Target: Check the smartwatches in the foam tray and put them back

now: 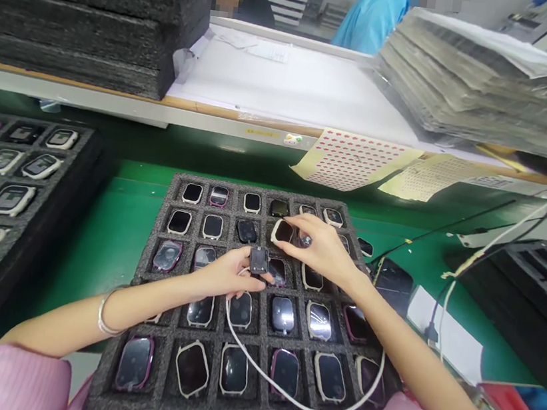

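A dark grey foam tray holds several watch bodies in separate compartments, some with cream frames and some with purple ones. Over its middle, my left hand grips a small black square device with a white cable that loops down across the tray and up to the right. Just right and above, my right hand pinches a cream-framed watch by its edges, at its compartment in the second row from the back. The black device and the held watch are apart.
Another foam tray of watches stands at the left. Black foam blocks and stacked clear plastic trays sit on the shelf. Sticker sheets hang from its edge. Cables and black trays are at the right. Two people are beyond.
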### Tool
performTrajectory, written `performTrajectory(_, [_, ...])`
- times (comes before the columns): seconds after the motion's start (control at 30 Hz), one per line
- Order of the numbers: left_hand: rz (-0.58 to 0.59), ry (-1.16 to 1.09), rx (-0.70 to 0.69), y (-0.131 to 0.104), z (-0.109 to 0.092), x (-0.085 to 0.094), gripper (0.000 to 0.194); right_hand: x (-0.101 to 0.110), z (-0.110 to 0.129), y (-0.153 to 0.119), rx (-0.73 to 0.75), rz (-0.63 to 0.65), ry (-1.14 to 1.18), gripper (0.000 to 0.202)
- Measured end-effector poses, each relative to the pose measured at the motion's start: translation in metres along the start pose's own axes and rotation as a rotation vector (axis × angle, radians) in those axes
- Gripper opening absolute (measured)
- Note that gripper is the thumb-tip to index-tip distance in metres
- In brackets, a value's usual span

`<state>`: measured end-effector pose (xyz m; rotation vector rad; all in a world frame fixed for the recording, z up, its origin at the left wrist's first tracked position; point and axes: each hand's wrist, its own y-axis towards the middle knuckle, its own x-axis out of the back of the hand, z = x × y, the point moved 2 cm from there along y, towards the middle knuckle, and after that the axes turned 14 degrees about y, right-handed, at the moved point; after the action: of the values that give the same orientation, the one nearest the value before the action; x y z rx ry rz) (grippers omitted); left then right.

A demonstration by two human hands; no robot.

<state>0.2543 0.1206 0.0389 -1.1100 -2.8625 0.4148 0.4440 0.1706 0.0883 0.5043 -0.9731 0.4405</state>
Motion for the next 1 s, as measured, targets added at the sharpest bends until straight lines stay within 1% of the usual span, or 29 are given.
performTrajectory(0.07, [-0.004,-0.031,-0.007,0.001,0.001,0.001,0.039,0.004,0.014,-0.007,0.004,-0.021,0.196,0.034])
performTrajectory(0.13, [-0.008,-0.046,-0.019,0.001,0.003,0.002,0.044,0.0,0.029,-0.012,0.045,0.036,0.348,0.035])
performTrajectory(0.17, [-0.014,-0.044,-0.023,0.001,0.004,0.002,0.046,-0.004,0.034,-0.014,0.07,0.072,0.369,0.036])
performTrajectory(0.23, [-0.029,-0.028,-0.024,0.001,0.005,0.003,0.047,-0.012,0.039,-0.016,0.11,0.114,0.336,0.037])
performTrajectory(0.4, [-0.079,0.014,-0.044,0.001,0.008,0.002,0.042,-0.024,0.036,-0.019,0.169,0.144,0.209,0.034])
performTrajectory(0.47, [-0.104,0.03,-0.049,0.001,0.008,0.001,0.043,-0.026,0.038,-0.022,0.186,0.131,0.158,0.035])
performTrajectory(0.57, [-0.13,0.035,-0.062,0.0,0.005,0.0,0.042,-0.03,0.042,-0.027,0.211,0.076,0.098,0.036])
performTrajectory(0.63, [-0.132,0.033,-0.07,-0.001,0.003,-0.001,0.039,-0.033,0.043,-0.03,0.217,0.045,0.109,0.037])
performTrajectory(0.73, [-0.115,0.045,-0.085,-0.002,0.002,-0.002,0.039,-0.035,0.043,-0.031,0.2,0.039,0.182,0.039])
performTrajectory(0.83, [-0.1,0.064,-0.091,0.0,0.006,-0.002,0.039,-0.035,0.041,-0.031,0.177,0.035,0.233,0.039])
performTrajectory(1.0, [-0.094,0.08,-0.109,0.003,0.014,-0.002,0.038,-0.035,0.042,-0.031,0.165,0.017,0.256,0.042])
